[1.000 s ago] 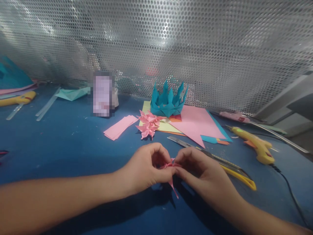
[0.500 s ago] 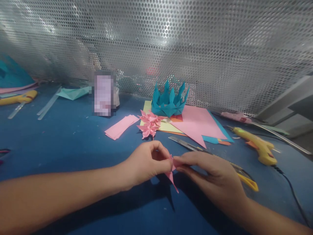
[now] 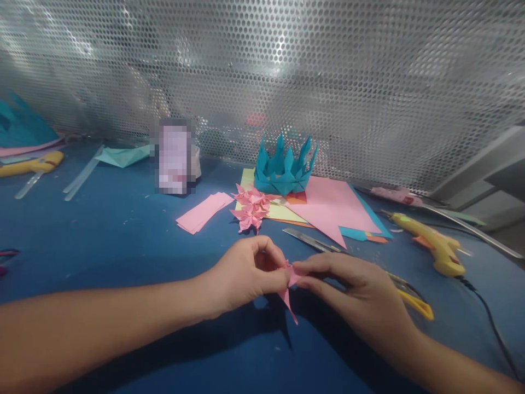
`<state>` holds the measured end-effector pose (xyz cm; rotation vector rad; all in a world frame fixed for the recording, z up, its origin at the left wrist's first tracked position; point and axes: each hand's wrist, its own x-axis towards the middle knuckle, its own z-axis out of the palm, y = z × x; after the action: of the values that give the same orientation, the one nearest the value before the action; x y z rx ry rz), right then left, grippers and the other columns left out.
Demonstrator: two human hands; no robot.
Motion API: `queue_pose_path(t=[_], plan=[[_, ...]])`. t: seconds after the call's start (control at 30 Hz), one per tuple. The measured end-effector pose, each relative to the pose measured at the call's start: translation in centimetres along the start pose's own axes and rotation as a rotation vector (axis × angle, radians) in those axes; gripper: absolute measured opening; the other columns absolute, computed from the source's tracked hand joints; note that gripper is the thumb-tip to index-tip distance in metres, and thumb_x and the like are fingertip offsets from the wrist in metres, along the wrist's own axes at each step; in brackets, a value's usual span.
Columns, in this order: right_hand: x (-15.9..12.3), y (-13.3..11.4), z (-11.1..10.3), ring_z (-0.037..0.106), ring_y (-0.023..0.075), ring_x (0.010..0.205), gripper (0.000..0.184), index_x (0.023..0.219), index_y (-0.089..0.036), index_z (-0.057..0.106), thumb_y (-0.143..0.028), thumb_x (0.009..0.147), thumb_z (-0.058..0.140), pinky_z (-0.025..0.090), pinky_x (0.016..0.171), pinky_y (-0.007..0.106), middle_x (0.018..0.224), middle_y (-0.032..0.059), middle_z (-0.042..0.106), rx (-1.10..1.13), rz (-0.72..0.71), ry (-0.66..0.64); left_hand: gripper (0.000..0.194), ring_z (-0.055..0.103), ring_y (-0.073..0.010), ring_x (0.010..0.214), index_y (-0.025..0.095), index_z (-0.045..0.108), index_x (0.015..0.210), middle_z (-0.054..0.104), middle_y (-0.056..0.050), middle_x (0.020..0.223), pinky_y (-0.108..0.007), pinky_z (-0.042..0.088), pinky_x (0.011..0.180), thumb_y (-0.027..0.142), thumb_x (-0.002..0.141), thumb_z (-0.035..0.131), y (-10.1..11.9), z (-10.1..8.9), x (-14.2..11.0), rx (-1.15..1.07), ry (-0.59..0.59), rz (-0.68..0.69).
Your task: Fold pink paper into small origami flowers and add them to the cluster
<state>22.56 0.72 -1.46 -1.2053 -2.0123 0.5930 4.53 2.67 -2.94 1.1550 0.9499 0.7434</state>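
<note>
Between both hands, above the blue table, is a small folded pink paper piece (image 3: 289,301) with a pointed tip hanging down. My left hand (image 3: 250,268) pinches it between thumb and fingers, hiding part of it. From the other side my right hand (image 3: 356,290) pinches its right edge with thumb and forefinger. Just beyond my left hand lie several pink origami flowers (image 3: 251,208). A stack of pink paper strips (image 3: 205,212) rests to their left. Partly behind my right hand is a utility knife (image 3: 305,239) with its blade out.
A teal folded paper crown (image 3: 283,178) stands on sheets of coloured paper (image 3: 336,205). At right lies a yellow glue gun (image 3: 430,243) with a black cord; another yellow glue gun (image 3: 45,162) is at far left. Glue sticks (image 3: 82,172) lie near it. A perforated metal panel (image 3: 262,71) stands behind.
My right thumb and forefinger have shifted slightly, showing a little more of the pink paper. Its hanging tip has moved slightly left. My left hand keeps its pinch.
</note>
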Motion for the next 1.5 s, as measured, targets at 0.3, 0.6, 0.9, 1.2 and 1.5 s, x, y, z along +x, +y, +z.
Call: queue_pose_path(t=[0.3,0.6,0.9,1.2,1.5], plan=[[-0.1,-0.1,-0.2,0.068,0.0145,0.065,0.008,0.074,-0.023,0.069,-0.019,0.077,0.063,0.053,0.060,0.023,0.071,-0.0001,0.072,-0.004,-0.062,-0.047,0.015,0.056,-0.0100,0.064,0.016,0.051,0.068,0.057,0.002,0.070,-0.025,0.046,0.061,0.010,0.063,0.064,-0.3,0.2,-0.2,-0.021,-0.054,0.076],[0.1,-0.7,-0.4,0.063,0.0139,0.059,0.016,0.069,-0.023,0.060,-0.015,0.080,0.052,0.050,0.056,0.024,0.065,0.0003,0.067,-0.096,-0.111,-0.080,0.014,0.056,-0.0109,0.065,0.016,0.050,0.067,0.056,0.000,0.073,-0.025,0.046,0.060,0.009,0.064,0.062,-0.1,0.6,-0.5,0.075,-0.072,0.188],[0.3,0.0,-0.2,0.067,0.0164,0.062,0.007,0.073,-0.023,0.070,-0.024,0.075,0.064,0.053,0.059,0.026,0.070,0.0015,0.072,0.005,0.052,-0.006,0.011,0.054,-0.0120,0.074,0.017,0.052,0.064,0.056,0.000,0.080,-0.025,0.044,0.068,0.010,0.069,0.059,0.4,-0.1,-0.5,0.431,0.066,0.472],[0.2,-0.5,-0.1,0.065,0.0165,0.061,0.011,0.067,-0.021,0.067,-0.024,0.076,0.060,0.052,0.058,0.027,0.067,0.0023,0.071,0.003,0.057,-0.022,0.012,0.055,-0.0104,0.074,0.016,0.052,0.066,0.057,0.000,0.080,-0.021,0.044,0.065,0.007,0.070,0.059,0.2,0.2,-0.9,0.525,0.053,0.549],[-0.1,-1.1,0.0,0.061,0.0152,0.055,0.017,0.064,-0.019,0.062,-0.030,0.076,0.059,0.050,0.051,0.023,0.060,0.0025,0.067,0.111,0.187,-0.074,0.014,0.054,-0.0091,0.075,0.017,0.052,0.069,0.053,0.000,0.082,-0.019,0.044,0.067,0.005,0.072,0.059,0.2,0.1,-1.2,0.619,-0.027,0.676]])
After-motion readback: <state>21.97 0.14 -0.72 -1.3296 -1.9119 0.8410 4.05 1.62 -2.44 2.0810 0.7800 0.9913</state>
